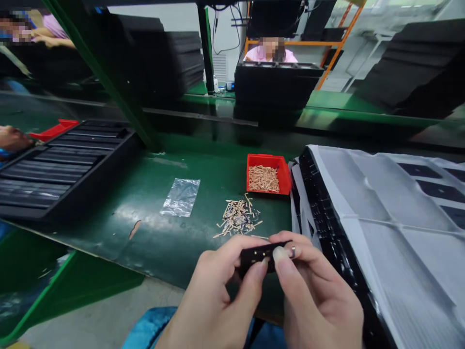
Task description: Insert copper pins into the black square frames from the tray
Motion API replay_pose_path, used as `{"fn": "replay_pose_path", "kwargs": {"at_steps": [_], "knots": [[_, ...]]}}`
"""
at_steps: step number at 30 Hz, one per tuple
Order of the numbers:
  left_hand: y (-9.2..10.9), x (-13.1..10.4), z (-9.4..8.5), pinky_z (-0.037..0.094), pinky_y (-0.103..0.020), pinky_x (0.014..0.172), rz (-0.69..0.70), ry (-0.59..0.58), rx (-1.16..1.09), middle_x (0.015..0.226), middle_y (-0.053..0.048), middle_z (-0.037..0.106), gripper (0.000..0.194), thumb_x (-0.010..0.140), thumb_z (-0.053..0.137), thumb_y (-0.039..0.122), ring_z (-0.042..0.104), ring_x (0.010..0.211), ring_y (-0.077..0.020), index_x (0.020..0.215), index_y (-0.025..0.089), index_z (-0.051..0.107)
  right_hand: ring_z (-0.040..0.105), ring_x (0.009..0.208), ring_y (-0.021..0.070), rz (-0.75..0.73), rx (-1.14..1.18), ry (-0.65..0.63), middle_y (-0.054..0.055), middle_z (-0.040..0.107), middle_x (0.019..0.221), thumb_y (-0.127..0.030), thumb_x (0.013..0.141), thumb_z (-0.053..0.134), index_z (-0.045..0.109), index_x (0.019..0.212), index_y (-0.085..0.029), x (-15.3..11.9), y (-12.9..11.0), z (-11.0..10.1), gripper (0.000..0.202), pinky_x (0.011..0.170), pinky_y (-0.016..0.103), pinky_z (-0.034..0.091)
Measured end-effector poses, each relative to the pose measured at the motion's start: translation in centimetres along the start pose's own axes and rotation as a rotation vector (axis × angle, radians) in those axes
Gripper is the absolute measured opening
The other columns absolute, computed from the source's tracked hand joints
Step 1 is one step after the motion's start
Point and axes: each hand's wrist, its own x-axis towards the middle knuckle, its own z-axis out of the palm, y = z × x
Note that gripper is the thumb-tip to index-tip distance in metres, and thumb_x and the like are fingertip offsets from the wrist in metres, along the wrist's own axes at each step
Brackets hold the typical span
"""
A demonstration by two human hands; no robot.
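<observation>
A small, flat black part (250, 257) with several gold-coloured dots is held up near the table's front edge. My left hand (225, 286) grips its left end, thumb pressed on the near face. At the other end, my right hand (312, 286) pinches the part between thumb and fingers. A tiny shiny metal piece (293, 251) shows at my right index finger; whether it joins the black part I cannot tell. Just beyond both hands lies a loose pile of small tan and dark strips (238, 216). Behind it stands a red bin (286, 182) of similar tan pieces (263, 178).
A clear plastic bag (181, 198) lies on the green table (152, 247). Black trays (83, 172) stand left, near another person's hand (14, 139). Stacked black trays with white sheets (374, 194) fill the right. A green crate (83, 286) sits below; a person (271, 53) sits opposite.
</observation>
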Motion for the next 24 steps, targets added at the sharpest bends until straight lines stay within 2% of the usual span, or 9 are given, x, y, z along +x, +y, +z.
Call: {"fn": "replay_pose_path", "kwargs": {"at_steps": [5,9,13,16,19,21,24], "knots": [[-0.9,0.7,-0.4,0.049,-0.019,0.043,-0.011,-0.012,-0.002,0.078,0.001,0.077,0.026,0.102,0.06,0.039,0.059,0.05,-0.0117,0.117,0.03,0.08,0.079,0.089,0.0177,-0.013,-0.056,-0.013,0.006,0.08,0.1,-0.022,0.093,0.079,0.079,0.085,-0.024,0.9,0.4,0.7,0.009,0.081,0.027,0.067],[-1.1,1.2,-0.5,0.052,-0.021,0.045,-0.104,0.041,-0.008,0.085,0.0,0.08,0.027,0.1,0.062,0.042,0.06,0.051,-0.0124,0.118,0.033,0.08,0.079,0.092,0.0162,-0.03,-0.082,-0.015,0.005,0.08,0.099,-0.017,0.093,0.077,0.079,0.088,-0.025,1.5,0.9,1.2,0.01,0.083,0.025,0.067],[-1.3,1.3,-0.3,0.053,-0.022,0.049,-0.195,0.105,-0.011,0.093,0.0,0.082,0.028,0.097,0.065,0.046,0.061,0.054,-0.0131,0.118,0.037,0.081,0.078,0.097,0.0174,-0.046,-0.118,-0.008,0.005,0.079,0.1,-0.013,0.093,0.076,0.079,0.091,-0.025,1.8,1.5,1.6,0.012,0.086,0.027,0.067],[-1.6,1.6,-0.5,0.053,-0.023,0.049,-0.245,0.143,-0.028,0.082,0.0,0.079,0.031,0.095,0.068,0.05,0.062,0.055,-0.0152,0.119,0.036,0.081,0.077,0.096,0.0171,-0.055,-0.162,0.025,0.005,0.078,0.102,-0.014,0.093,0.075,0.078,0.09,-0.025,1.9,1.8,2.4,0.012,0.088,0.028,0.066],[-1.8,2.4,-0.8,0.048,-0.021,0.044,-0.18,0.125,-0.089,0.063,0.0,0.071,0.031,0.097,0.067,0.054,0.057,0.049,-0.0148,0.114,0.034,0.084,0.074,0.098,0.0173,-0.047,-0.2,0.129,0.004,0.076,0.105,-0.017,0.093,0.076,0.075,0.089,-0.025,1.6,1.9,3.5,0.01,0.087,0.029,0.065],[-1.8,3.0,-1.0,0.045,-0.02,0.041,-0.129,0.128,-0.125,0.06,0.0,0.07,0.031,0.098,0.065,0.054,0.053,0.047,-0.0145,0.109,0.033,0.085,0.073,0.1,0.0161,-0.036,-0.255,0.178,0.003,0.075,0.106,-0.018,0.094,0.075,0.074,0.088,-0.026,1.5,1.9,4.2,0.01,0.088,0.028,0.063],[-1.8,3.8,-0.9,0.045,-0.021,0.039,-0.102,0.157,-0.121,0.06,-0.001,0.069,0.033,0.101,0.06,0.052,0.052,0.046,-0.015,0.102,0.031,0.086,0.072,0.104,0.0153,-0.039,-0.352,0.181,0.002,0.074,0.108,-0.023,0.097,0.074,0.072,0.089,-0.028,1.4,1.8,4.5,0.01,0.084,0.024,0.06]]}}
